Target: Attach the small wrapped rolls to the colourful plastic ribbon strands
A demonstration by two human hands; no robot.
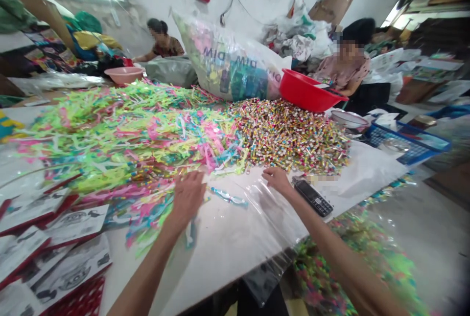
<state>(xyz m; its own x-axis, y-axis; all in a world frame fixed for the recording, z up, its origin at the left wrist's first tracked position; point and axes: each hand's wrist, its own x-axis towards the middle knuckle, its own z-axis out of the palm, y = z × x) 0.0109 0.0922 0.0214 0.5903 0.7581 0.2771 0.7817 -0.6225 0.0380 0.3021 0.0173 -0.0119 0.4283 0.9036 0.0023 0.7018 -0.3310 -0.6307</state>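
**Tabletop** [227, 247]: white. Its near edge runs from 7 o'clock to 3 o'clock across the view.

1. Printed cards [55, 237]: red-bordered and overlapping, at the tabletop's 8 o'clock corner. A red basket [81, 301] sits below them at the near edge.
2. Strip pile [121, 130]: neon green, pink and blue plastic strips covering the left half up to the far edge. Its near fringe trails off at 7 o'clock of the left hand.
3. Pink basin [124, 74]: at 12 o'clock of the strip pile, by the far edge.
4. Left hand [187, 196]: palm down, resting on the pile's near fringe. It is blurred, so I cannot tell whether it grips a strip.
5. Blue strip [229, 197]: lies alone on bare tabletop at 3 o'clock of the left hand.
6. Clear film [264, 218]: spread over the bare patch between and below the hands, the only open room. It hangs over the near edge.
7. Right hand [276, 179]: fingers bent, tips at the near rim of the tube pile. I cannot tell whether it grips anything.
8. Tube pile [290, 135]: small multicoloured tubes, at 12 o'clock of the right hand.
9. Phone [313, 197]: dark, with a keypad, just beside the right wrist at 3 o'clock, close to the edge.
10. Red basin [306, 92]: tilted, at 1 o'clock of the tube pile.
11. Blue crate [407, 142]: at 3 o'clock, past the tabletop's right edge.
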